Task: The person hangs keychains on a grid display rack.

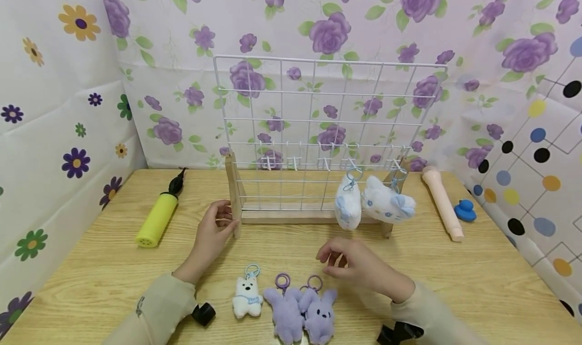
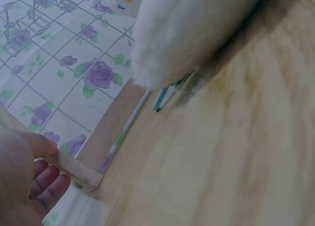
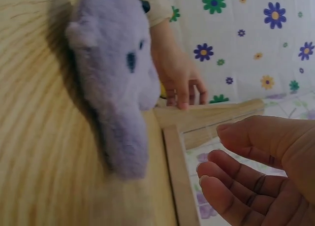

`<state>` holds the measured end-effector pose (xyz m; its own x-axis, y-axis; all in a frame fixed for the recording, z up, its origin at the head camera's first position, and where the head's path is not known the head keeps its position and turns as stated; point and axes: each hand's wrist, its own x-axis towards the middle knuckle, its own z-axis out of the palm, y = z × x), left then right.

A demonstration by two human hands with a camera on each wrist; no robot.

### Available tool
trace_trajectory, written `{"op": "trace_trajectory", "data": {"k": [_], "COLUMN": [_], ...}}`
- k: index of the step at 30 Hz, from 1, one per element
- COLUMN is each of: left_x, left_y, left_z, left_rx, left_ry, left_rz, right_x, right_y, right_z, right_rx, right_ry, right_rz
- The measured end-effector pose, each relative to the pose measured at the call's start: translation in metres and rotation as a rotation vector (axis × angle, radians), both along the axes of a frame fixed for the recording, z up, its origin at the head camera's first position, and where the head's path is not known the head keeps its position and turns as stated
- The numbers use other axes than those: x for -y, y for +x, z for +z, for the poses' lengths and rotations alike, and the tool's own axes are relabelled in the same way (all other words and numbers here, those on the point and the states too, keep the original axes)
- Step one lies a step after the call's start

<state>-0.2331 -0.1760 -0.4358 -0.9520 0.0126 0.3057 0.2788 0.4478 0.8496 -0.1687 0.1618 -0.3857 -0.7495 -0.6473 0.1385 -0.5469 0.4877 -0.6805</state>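
Rack [image 1: 291, 217] between yellow pump [image 1: 156, 219] and probable tube [image 1: 443, 204]

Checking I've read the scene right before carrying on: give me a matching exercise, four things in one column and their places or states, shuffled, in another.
Column 1
1. left hand
2. blue duck
3. white bear keychain
4. right hand

Column 2, as the head view shows it
A. left of the purple keychains
B. fingers bent, holding nothing
C. touching the wooden left end of the rack
D. beside the pale pink tube

Pairs: 1-C, 2-D, 3-A, 4-B
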Motion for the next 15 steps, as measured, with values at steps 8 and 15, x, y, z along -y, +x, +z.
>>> {"op": "trace_trajectory", "data": {"k": [8,15], "left_x": [-0.001,-0.001], "left_y": [0.001,0.001], "left_z": [0.001,0.003], "left_rx": [0.001,0.009], "left_ry": [0.015,0.006], "left_rz": [-0.009,0.001], "right_x": [0.006,0.012], "right_y": [0.0,0.0], "right_z": [-0.011,-0.021], "right_rx": [0.077,0.051], "right_ry": [0.067,0.129], "right_rz": [0.037,0.032]}}
